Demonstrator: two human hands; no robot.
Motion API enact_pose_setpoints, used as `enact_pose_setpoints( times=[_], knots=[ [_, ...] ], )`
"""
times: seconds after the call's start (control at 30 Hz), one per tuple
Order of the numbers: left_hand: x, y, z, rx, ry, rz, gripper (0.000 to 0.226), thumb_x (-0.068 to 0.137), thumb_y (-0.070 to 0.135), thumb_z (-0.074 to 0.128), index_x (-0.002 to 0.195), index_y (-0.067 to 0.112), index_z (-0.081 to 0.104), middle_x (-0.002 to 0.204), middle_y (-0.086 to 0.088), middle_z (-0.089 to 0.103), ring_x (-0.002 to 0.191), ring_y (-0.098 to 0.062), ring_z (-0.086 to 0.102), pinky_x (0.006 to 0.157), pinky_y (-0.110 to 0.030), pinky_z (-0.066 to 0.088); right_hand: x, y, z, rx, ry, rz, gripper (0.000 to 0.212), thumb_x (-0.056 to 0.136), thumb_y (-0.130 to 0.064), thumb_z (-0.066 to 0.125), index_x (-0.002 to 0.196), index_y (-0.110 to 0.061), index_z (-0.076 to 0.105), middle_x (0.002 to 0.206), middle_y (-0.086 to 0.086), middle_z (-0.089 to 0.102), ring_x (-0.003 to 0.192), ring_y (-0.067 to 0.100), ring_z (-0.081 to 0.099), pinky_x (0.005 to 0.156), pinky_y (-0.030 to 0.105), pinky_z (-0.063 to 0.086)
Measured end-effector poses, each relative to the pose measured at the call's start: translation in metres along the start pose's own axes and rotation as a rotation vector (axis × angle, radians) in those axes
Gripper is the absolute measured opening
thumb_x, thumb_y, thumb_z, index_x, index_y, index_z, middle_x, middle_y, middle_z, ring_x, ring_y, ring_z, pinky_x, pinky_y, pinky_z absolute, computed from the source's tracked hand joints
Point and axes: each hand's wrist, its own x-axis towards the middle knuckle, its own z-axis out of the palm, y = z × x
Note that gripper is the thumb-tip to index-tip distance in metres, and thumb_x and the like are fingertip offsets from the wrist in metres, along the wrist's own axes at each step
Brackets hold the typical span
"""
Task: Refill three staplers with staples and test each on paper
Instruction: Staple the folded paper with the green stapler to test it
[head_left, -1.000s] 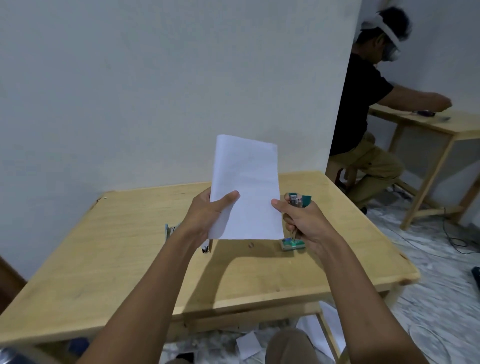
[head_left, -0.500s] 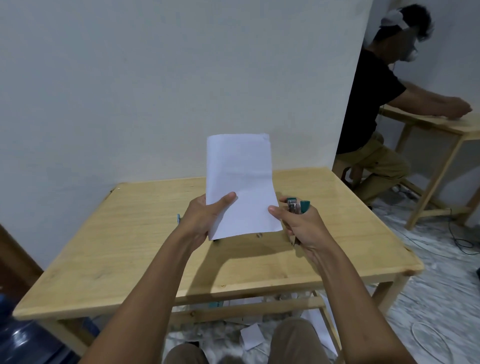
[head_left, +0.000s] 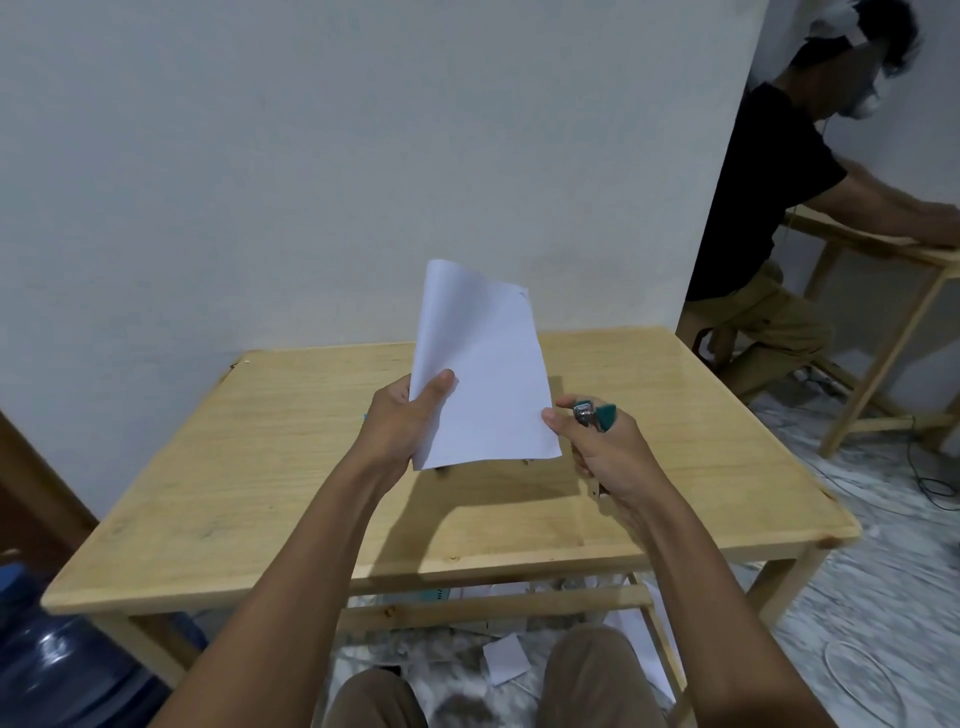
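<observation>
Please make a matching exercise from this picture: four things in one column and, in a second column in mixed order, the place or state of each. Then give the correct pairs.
Column one
1. sheet of paper
2. green stapler
3. blue water bottle
4. wooden table

Column two
A. on the floor at the lower left, beside the table
B. gripped in the right hand
C. held up above the table by the left hand
D. stands against the white wall

Pairs: 1-C, 2-B, 3-A, 4-D
</observation>
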Motion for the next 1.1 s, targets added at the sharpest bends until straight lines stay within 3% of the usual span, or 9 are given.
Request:
enact_pose_setpoints(
  times=[0.13, 0.33, 0.47, 0.53, 0.67, 0.8, 0.97, 1.1],
  knots=[
    [0.005, 0.001, -0.009, 0.051, 0.032, 0.030, 0.020, 0.089, 0.044, 0.069, 0.094, 0.026, 0.075, 0.100, -0.005, 0.077, 0.094, -0.029, 0.073, 0.087, -0.049, 0.056, -0.004, 0.006, -0.007, 0.134, -0.213, 0.145, 0.027, 0.082, -0.038, 0.057, 0.081, -0.012, 0.051, 0.075, 0.000, 0.053, 0.044, 0.011, 0.031, 0.042, 0.024, 0.026],
    [0.005, 0.000, -0.010, 0.091, 0.039, 0.078, 0.021, 0.085, 0.051, 0.069, 0.087, 0.030, 0.075, 0.087, 0.003, 0.076, 0.075, -0.016, 0.071, 0.069, -0.036, 0.056, -0.015, 0.012, -0.006, 0.298, -0.466, 0.207, 0.041, 0.080, -0.043, 0.055, 0.094, -0.005, 0.053, 0.079, 0.004, 0.057, 0.051, 0.014, 0.038, 0.048, 0.027, 0.035],
    [0.003, -0.001, -0.010, 0.091, 0.028, 0.073, 0.023, 0.084, 0.051, 0.070, 0.089, 0.030, 0.076, 0.096, -0.005, 0.077, 0.081, -0.020, 0.072, 0.077, -0.041, 0.057, -0.017, 0.011, 0.004, 0.155, -0.315, 0.127, 0.058, 0.077, -0.056, 0.072, 0.100, -0.007, 0.054, 0.060, -0.004, 0.049, 0.046, 0.010, 0.032, 0.044, 0.023, 0.031],
    [0.002, -0.001, -0.011, 0.092, 0.021, 0.069, 0.023, 0.084, 0.051, 0.070, 0.088, 0.030, 0.076, 0.092, -0.003, 0.077, 0.080, -0.020, 0.072, 0.076, -0.041, 0.057, -0.016, 0.012, 0.007, 0.055, -0.233, 0.104, 0.052, 0.079, -0.053, 0.075, 0.099, -0.009, 0.055, 0.055, -0.006, 0.037, 0.045, 0.009, 0.028, 0.042, 0.021, 0.028],
    [0.001, 0.000, -0.013, 0.085, 0.023, 0.055, 0.021, 0.086, 0.048, 0.071, 0.086, 0.028, 0.076, 0.086, 0.002, 0.076, 0.077, -0.019, 0.073, 0.075, -0.041, 0.057, -0.017, 0.014, 0.009, 0.050, -0.191, 0.113, 0.037, 0.080, -0.041, 0.078, 0.077, -0.019, 0.049, 0.051, -0.006, 0.028, 0.043, 0.010, 0.023, 0.039, 0.021, 0.024],
    [-0.001, 0.003, -0.016, -0.073, -0.096, -0.079, 0.039, 0.089, 0.044, 0.071, 0.114, 0.015, 0.070, 0.111, -0.006, 0.076, 0.100, -0.029, 0.073, 0.088, -0.047, 0.057, -0.016, 0.014, 0.015, 0.032, -0.072, 0.134, 0.041, 0.081, -0.039, 0.079, 0.053, -0.029, 0.050, 0.052, -0.005, 0.026, 0.044, 0.011, 0.022, 0.039, 0.022, 0.024],
    [-0.019, -0.006, -0.006, -0.523, -0.147, -0.245, 0.037, 0.085, 0.026, 0.073, 0.116, 0.006, 0.067, 0.111, -0.011, 0.074, 0.091, -0.026, 0.073, 0.076, -0.034, 0.061, -0.015, 0.014, 0.025, 0.092, 0.043, 0.126, 0.035, 0.084, -0.034, 0.078, 0.069, -0.020, 0.050, 0.050, -0.008, 0.027, 0.041, 0.009, 0.023, 0.037, 0.020, 0.024],
    [-0.033, -0.023, 0.015, -0.662, -0.092, -0.233, 0.044, 0.078, 0.021, 0.076, 0.118, 0.009, 0.064, 0.114, -0.013, 0.073, 0.099, -0.024, 0.073, 0.092, -0.037, 0.057, -0.016, 0.014, 0.034, 0.097, 0.068, 0.133, 0.027, 0.084, -0.034, 0.077, 0.076, -0.016, 0.058, 0.044, -0.012, 0.037, 0.040, 0.007, 0.027, 0.038, 0.021, 0.026]
  ],
)
